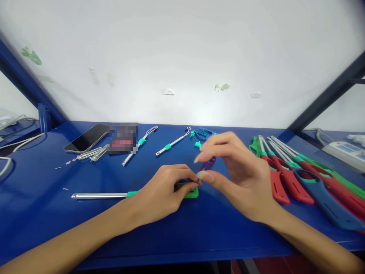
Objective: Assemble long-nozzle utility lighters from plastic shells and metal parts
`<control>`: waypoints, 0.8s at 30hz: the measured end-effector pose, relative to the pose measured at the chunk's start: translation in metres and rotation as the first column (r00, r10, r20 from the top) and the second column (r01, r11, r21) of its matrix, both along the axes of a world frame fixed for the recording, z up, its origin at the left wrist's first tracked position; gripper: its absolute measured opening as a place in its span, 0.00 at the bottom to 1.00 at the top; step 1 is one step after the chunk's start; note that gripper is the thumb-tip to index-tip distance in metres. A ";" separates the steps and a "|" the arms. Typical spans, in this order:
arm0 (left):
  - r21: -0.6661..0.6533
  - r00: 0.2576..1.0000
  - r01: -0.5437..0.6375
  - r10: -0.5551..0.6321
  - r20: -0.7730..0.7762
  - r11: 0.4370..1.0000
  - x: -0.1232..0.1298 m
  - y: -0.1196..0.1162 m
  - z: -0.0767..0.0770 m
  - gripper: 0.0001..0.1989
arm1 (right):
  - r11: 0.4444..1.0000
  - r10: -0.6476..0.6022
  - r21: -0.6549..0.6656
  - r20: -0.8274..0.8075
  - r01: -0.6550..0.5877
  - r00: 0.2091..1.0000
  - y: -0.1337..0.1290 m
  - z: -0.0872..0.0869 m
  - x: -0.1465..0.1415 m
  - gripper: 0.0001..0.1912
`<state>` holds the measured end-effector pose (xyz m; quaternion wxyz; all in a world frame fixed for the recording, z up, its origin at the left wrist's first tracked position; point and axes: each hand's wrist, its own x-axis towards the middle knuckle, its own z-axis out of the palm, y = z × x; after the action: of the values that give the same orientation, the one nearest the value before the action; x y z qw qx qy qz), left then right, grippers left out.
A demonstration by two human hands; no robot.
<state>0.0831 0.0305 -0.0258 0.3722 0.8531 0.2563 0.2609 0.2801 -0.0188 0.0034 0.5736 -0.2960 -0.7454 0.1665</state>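
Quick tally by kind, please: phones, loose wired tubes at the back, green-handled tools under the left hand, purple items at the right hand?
Phone: 1
Loose wired tubes: 2
Green-handled tool under the left hand: 1
Purple item at the right hand: 1
Total: 5

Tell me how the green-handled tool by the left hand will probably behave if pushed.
The tool should stay stiff, since its metal tube runs straight. The tube's shine suggests it may be slippery. Its flat-looking green handle would probably resist rolling.
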 end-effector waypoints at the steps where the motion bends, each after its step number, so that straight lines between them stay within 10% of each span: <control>1: 0.000 1.000 -0.001 0.001 0.002 1.000 0.000 0.000 0.000 0.09 | 1.000 -0.018 0.013 -0.016 0.018 1.000 0.000 0.000 -0.001 0.10; 24: 0.049 0.999 0.055 -0.055 -0.003 0.997 -0.001 0.003 -0.002 0.07 | 0.995 -0.079 0.070 0.083 0.073 0.993 0.003 -0.002 0.000 0.09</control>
<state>0.0825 0.0332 -0.0283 0.3578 0.8688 0.2267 0.2563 0.2801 -0.0159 0.0017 0.5565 -0.3118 -0.7627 0.1067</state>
